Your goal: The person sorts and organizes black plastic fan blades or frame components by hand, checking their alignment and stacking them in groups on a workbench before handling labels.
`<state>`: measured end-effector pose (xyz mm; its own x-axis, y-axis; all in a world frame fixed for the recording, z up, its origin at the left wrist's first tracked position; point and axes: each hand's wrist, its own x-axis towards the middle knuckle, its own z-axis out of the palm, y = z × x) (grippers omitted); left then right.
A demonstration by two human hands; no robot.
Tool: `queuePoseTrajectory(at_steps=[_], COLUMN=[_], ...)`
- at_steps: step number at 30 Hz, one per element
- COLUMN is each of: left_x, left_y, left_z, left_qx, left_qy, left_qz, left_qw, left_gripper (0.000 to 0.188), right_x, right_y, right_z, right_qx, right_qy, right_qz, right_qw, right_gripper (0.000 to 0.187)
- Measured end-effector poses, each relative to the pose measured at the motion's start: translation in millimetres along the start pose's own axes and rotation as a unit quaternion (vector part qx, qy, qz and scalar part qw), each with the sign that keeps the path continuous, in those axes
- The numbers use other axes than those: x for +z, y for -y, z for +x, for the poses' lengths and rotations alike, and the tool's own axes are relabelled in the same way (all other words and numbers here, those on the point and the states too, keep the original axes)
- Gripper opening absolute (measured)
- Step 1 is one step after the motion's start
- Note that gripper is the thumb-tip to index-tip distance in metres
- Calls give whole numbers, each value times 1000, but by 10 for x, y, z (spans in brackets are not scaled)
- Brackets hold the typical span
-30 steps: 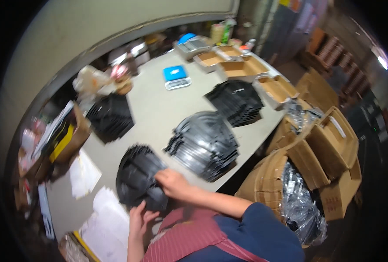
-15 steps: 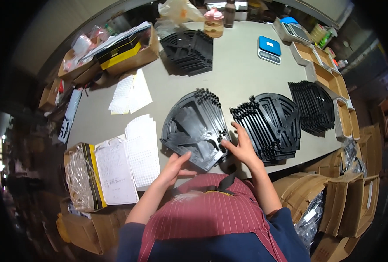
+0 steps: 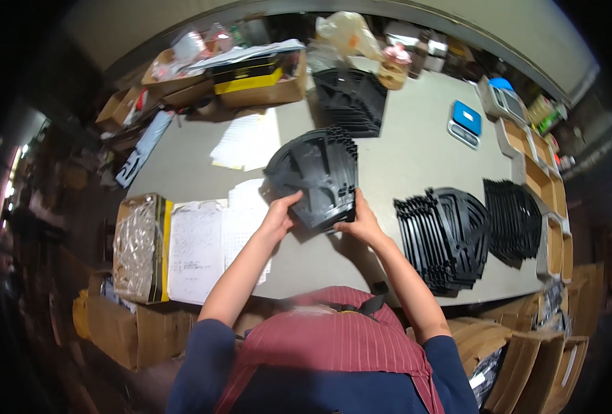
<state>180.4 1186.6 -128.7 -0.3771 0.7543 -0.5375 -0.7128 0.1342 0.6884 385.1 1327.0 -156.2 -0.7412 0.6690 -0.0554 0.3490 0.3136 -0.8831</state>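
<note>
Between my two hands is a stack of black, fan-shaped plastic parts (image 3: 313, 172) with ribs and small knobs along one edge. My left hand (image 3: 279, 215) grips its lower left side, the thumb lying over the top face. On the lower right side my right hand (image 3: 361, 221) is closed round the edge, its fingertips partly hidden. More stacks of the same kind lie about: one black stack (image 3: 353, 100) beyond my hands, another (image 3: 447, 238) to the right of my right hand, and a third (image 3: 513, 219) farther right.
White printed sheets (image 3: 247, 141) and a written page (image 3: 197, 248) lie at left, beside a box of clear plastic (image 3: 140, 248). A blue-topped scale (image 3: 466, 121) and cardboard trays (image 3: 539, 179) stand at right. At the back are a pink-lidded jar (image 3: 394, 67) and a carton (image 3: 261, 90).
Both hands have closed on the near stack and moved it away from my body, toward the stack at the back. The view has shifted too.
</note>
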Motion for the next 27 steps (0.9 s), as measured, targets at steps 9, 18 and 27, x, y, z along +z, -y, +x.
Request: queuePoseTrajectory(at_steps=[9,18,27], left_x=[-370,-1710,-1248], left_y=[100,-124,-462], left_z=[-157,-735,-455], left_qx=[140,345,275], left_qy=[-181,-305,-144], left_qz=[33,538,746], left_qw=[973,706,589], left_gripper=[50,52,66], right_x=[194,19,26], right_y=[86,-504,-441], right_z=[203,-424,-496], right_qx=[0,-23,-3], right_qy=[-12,7,-21], right_qz=[102,325,285], right_qw=[995,945,958], right_gripper=[96,74,58])
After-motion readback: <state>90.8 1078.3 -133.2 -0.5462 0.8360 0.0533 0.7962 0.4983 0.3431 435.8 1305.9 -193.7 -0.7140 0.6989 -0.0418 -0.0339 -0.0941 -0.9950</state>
